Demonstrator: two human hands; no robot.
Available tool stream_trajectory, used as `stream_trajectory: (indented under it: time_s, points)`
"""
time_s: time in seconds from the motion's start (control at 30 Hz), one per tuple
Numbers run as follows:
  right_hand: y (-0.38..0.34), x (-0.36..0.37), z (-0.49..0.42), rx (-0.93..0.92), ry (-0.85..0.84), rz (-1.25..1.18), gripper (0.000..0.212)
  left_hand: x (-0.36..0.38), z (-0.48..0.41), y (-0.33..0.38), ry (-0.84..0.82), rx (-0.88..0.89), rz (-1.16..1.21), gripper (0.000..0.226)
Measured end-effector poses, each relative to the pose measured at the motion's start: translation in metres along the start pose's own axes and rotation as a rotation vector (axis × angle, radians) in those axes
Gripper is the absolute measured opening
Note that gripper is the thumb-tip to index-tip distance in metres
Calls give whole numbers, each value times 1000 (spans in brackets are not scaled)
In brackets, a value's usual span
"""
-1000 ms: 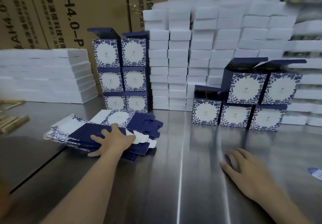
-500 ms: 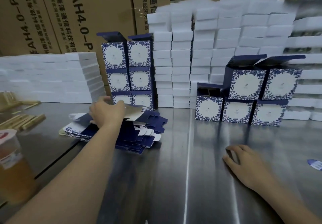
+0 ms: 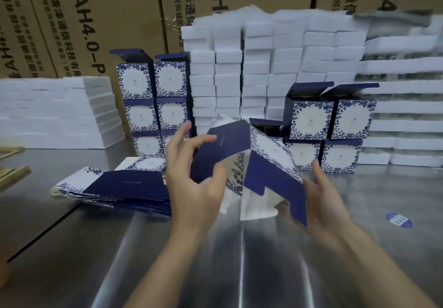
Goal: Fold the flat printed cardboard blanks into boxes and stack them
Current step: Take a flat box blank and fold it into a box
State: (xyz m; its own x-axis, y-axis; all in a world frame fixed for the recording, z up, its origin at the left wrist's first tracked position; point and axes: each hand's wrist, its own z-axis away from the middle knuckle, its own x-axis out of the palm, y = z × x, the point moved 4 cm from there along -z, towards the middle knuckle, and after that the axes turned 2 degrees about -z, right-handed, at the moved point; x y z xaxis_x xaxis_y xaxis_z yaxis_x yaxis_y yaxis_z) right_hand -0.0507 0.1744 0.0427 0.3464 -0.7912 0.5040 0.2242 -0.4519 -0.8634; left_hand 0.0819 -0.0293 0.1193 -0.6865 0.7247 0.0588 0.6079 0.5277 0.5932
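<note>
Navy-and-white cardboard, one printed blank is up off the steel worktop, half opened, between both hands. Left hand grips its left navy panel, thumb in front, fingers curled behind. Right hand cups the right side, fingers round the navy flap's edge. Flat blanks lie piled toward the worktop's left edge, just beside the left hand. Folded boxes stand stacked at the back, another stack toward the back right. White cartons tower behind them. A blue sticker lies near the right edge.
</note>
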Motion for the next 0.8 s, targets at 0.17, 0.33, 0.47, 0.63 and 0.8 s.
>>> stream_trajectory:
  time_s: [0.17, 0.33, 0.47, 0.63, 0.8]
  points:
    - [12, -5, -6, -81, 37, -70, 80, 54, 29, -23, -439, -211, 446, 80]
    - [17, 10, -7, -151, 68, 154, 82, 84, 56, -27, -615, -747, 872, 98]
    - [6, 10, -5, -356, 123, 505, 87, 69, 43, -30, -543, -827, 773, 79]
    - [-5, -6, 3, -533, 159, 549, 88, 39, 21, -53, -457, -805, 786, 35]
    - [-21, -9, 13, -718, 309, 959, 86, 39, 28, -84, -604, -1019, 551, 37]
